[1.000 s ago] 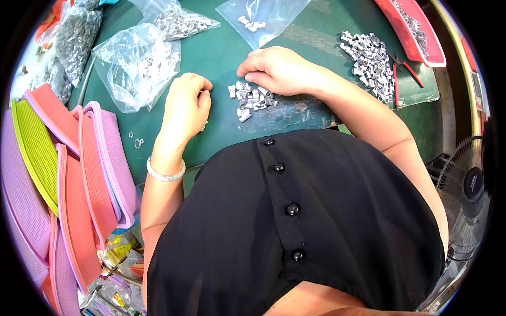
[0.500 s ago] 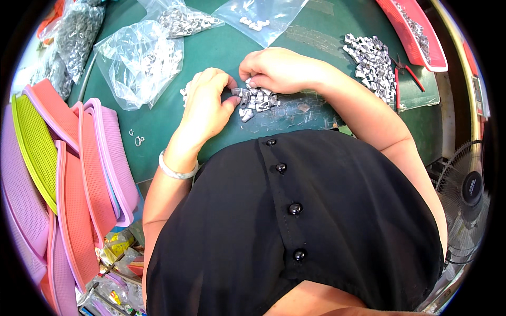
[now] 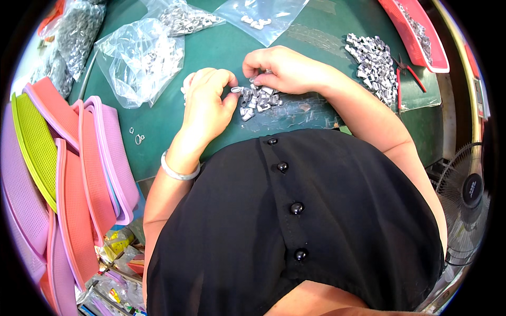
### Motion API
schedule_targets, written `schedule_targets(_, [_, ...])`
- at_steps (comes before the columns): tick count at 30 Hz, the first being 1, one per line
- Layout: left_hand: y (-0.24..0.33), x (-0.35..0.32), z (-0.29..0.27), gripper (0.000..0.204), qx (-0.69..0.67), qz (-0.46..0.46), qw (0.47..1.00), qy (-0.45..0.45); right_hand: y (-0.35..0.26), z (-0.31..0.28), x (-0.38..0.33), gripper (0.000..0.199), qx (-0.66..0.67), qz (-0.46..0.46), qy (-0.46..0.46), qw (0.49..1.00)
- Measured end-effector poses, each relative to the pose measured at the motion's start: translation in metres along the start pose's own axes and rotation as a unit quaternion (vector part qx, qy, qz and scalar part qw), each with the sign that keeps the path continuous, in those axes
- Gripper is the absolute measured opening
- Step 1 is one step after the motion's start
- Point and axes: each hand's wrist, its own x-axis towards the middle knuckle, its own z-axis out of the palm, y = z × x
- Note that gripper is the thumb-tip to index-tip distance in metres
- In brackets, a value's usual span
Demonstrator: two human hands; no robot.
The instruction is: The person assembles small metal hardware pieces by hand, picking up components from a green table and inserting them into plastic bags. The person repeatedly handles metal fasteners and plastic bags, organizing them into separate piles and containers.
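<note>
My left hand (image 3: 207, 100), a pale bangle at its wrist, curls over the green table with thumb and forefinger closed on a small grey metal ring-shaped piece (image 3: 235, 90). Just to its right lies a little pile of similar grey and silver pieces (image 3: 261, 101). Above that pile my right hand (image 3: 282, 69) is bent down, thumb and fingertips pinched on a small metal piece (image 3: 253, 80), mostly hidden by the fingers. More pieces peek out at the left hand's far side, partly covered by it.
Clear plastic bags (image 3: 139, 63) of metal pieces lie at the far left. A bigger heap (image 3: 373, 68) sits right, by red-handled pliers (image 3: 408, 73) and a pink basket (image 3: 437, 63). Stacked coloured baskets (image 3: 113, 158) stand left; a fan (image 3: 472, 189) stands right.
The right hand has lifted slightly off the pile, its fingers a bit further from the left hand. The left hand has shifted very little; the piece at its fingertips has turned.
</note>
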Motion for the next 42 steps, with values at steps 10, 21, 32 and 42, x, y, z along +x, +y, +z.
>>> schedule_targets(10, [0.002, 0.000, -0.003, 0.018, -0.003, -0.018, 1.000, 0.004, -0.003, 0.001, -0.001, 0.030, 0.008, -0.057, 0.080, 0.995])
schedule_targets(21, [0.004, 0.004, -0.004, 0.020, -0.060, -0.029, 0.997, 0.043, -0.008, 0.003, -0.002, 0.034, -0.006, -0.127, 0.141, 0.982])
schedule_targets(32, [0.004, 0.005, -0.009, 0.032, -0.050, 0.011, 0.995, 0.082, 0.002, 0.015, 0.017, 0.030, -0.007, -0.015, 0.152, 0.988])
schedule_targets(42, [-0.003, 0.000, -0.013, 0.042, -0.181, -0.016, 0.972, 0.149, -0.013, 0.020, 0.037, 0.025, 0.078, 0.011, 0.045, 0.996])
